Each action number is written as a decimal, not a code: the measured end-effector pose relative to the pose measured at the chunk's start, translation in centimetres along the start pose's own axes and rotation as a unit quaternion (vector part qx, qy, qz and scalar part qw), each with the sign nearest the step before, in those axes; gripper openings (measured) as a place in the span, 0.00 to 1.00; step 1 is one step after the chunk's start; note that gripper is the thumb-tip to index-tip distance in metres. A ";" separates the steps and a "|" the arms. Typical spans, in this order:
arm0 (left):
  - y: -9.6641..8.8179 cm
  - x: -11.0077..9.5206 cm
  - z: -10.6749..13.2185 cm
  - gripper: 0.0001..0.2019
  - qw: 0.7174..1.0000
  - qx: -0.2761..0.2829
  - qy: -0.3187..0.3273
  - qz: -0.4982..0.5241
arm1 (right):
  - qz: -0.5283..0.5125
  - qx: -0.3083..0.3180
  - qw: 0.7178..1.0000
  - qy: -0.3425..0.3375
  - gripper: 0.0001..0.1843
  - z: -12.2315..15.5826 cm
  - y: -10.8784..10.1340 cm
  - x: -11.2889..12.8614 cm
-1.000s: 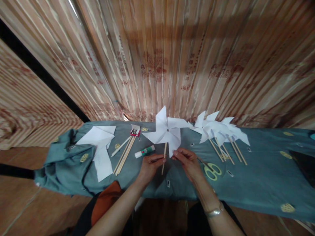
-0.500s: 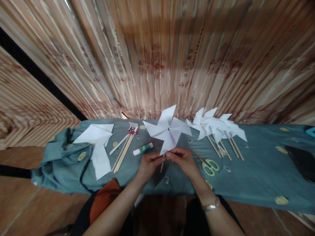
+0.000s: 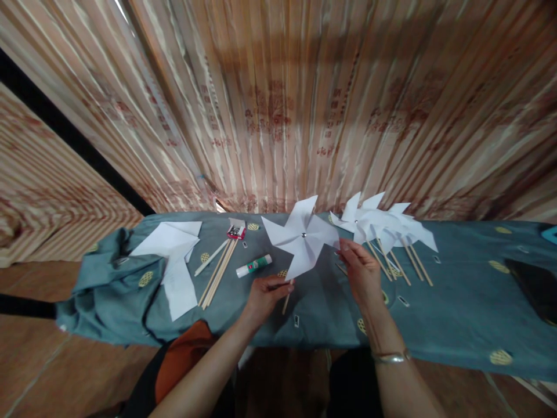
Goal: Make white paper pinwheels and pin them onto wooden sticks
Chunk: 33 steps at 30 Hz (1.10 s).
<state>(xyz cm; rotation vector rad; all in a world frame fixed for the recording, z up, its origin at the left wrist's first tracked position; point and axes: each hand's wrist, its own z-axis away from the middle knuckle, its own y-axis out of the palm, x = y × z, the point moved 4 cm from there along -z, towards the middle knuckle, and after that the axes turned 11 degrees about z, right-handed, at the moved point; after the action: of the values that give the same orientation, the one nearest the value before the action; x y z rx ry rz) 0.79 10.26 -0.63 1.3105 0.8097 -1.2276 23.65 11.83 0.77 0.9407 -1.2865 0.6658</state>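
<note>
A white paper pinwheel point(image 3: 301, 237) with a metal pin at its hub stands on a thin wooden stick point(image 3: 286, 302) over the table's middle. My left hand point(image 3: 266, 293) pinches that stick just below the paper. My right hand point(image 3: 364, 273) is raised to the pinwheel's right blade, fingers curled with the fingertips at the paper's tip.
Several finished white pinwheels on sticks point(image 3: 383, 227) lie at the right. A glue stick point(image 3: 253, 265), loose wooden sticks point(image 3: 217, 270), a small red pin box point(image 3: 235, 231) and white paper sheets point(image 3: 174, 261) lie at the left on the teal cloth point(image 3: 456, 302). A striped curtain hangs behind.
My right hand left the stick and moved up and right to the pinwheel's right blade. The pinwheel has turned a little. My left hand keeps its pinch on the stick.
</note>
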 end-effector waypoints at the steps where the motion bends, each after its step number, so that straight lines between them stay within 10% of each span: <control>1: 0.0 0.1 0.0 0.07 1.000 0.000 0.000 -0.001 | 0.001 0.001 1.000 0.007 0.16 0.0 0.1 -0.2; 24: -1.0 -0.5 -0.8 0.12 0.998 -0.058 0.031 0.001 | 0.110 0.203 0.973 0.002 0.13 3.5 4.2 -0.3; 33: -0.9 -0.1 -0.8 0.10 0.998 -0.046 0.034 -0.007 | 0.097 0.175 0.980 -0.014 0.14 2.7 3.1 -0.1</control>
<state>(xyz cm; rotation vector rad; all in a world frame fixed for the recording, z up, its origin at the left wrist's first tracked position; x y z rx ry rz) 0.10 11.24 -0.87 1.2805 0.9145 -1.1477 19.66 11.03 1.33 1.1189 -1.3205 1.0584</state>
